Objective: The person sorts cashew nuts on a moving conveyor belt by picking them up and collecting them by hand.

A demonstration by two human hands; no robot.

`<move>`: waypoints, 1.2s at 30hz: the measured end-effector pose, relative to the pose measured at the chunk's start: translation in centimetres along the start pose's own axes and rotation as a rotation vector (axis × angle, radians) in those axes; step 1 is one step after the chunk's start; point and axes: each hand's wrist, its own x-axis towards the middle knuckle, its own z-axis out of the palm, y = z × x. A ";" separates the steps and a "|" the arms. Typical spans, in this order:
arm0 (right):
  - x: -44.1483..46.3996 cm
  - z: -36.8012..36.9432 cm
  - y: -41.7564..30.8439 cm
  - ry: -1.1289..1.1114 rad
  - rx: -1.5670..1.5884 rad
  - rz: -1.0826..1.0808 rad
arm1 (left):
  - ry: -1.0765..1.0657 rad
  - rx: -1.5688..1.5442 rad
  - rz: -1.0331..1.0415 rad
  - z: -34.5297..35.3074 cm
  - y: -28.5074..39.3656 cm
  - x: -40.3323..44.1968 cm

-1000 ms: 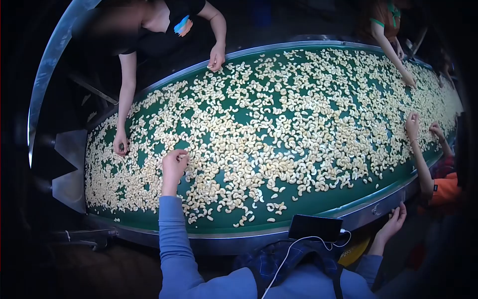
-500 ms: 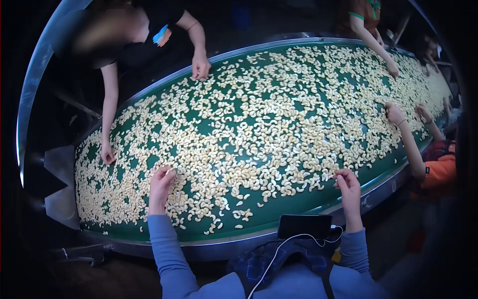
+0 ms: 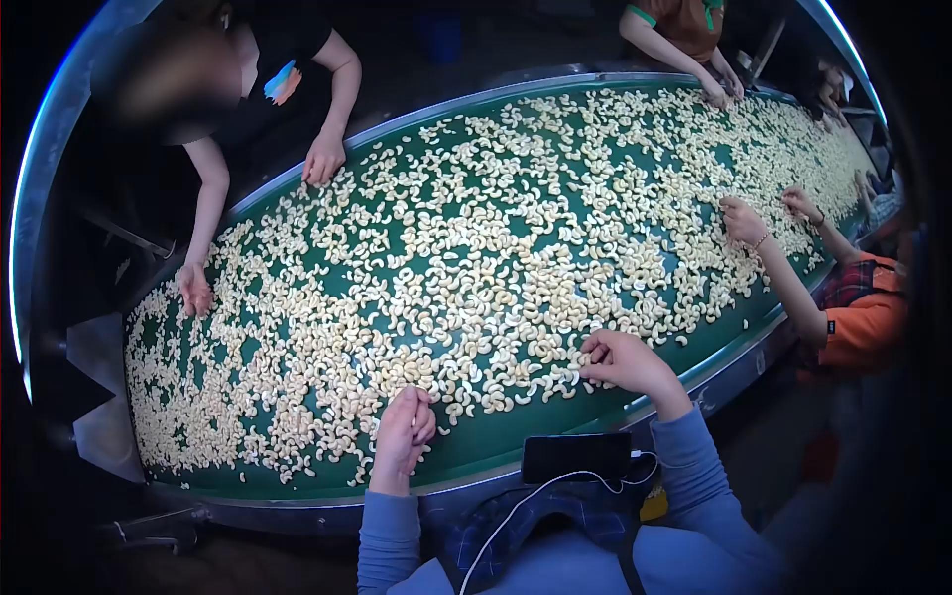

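Note:
Pale cashew nuts lie scattered in a loose single layer over a green belt. My left hand is over the near edge of the nuts, its fingers curled inward; what they hold, if anything, is too small to make out. To the right, my right hand reaches in from the near side with bent fingers. Its thumb and fingertips close around a cashew nut at the edge of the spread, touching others there.
A metal rim borders the belt. A dark phone with a white cable is in front of my chest. Across the belt, a co-worker's hands are near the nuts; another person's hand reaches in at right. Metal guides stand at left.
My left hand has moved right and nearer to me. My right hand has moved left, to the nuts' near edge. The co-worker opposite has drawn one hand back to the rim.

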 end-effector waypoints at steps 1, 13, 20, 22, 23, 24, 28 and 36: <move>0.8 0.0 -0.6 0.085 -0.033 -0.076 | 0.021 0.007 -0.026 0.2 -0.2 0.1; 8.6 -0.6 -1.9 0.164 -0.059 -0.247 | 0.049 0.392 0.010 8.2 -2.0 5.2; 9.9 -3.0 -2.0 0.044 0.201 -0.220 | 0.148 0.647 0.095 10.3 -1.4 7.9; 11.2 -1.2 -3.9 0.274 -0.225 -0.433 | 0.173 0.777 0.246 12.0 -0.7 9.3; 12.6 0.1 -3.4 0.392 -0.353 -0.584 | 0.187 0.843 0.324 12.8 -0.3 10.1; 13.3 0.8 -3.3 0.357 -0.351 -0.537 | 0.228 0.841 0.305 13.5 0.0 10.7; 11.6 -1.1 -3.2 0.070 -0.110 -0.333 | 0.358 1.185 0.639 15.2 0.1 14.4; 8.3 -10.4 3.5 -0.077 0.652 -0.050 | 0.306 1.223 0.587 15.0 -2.4 17.3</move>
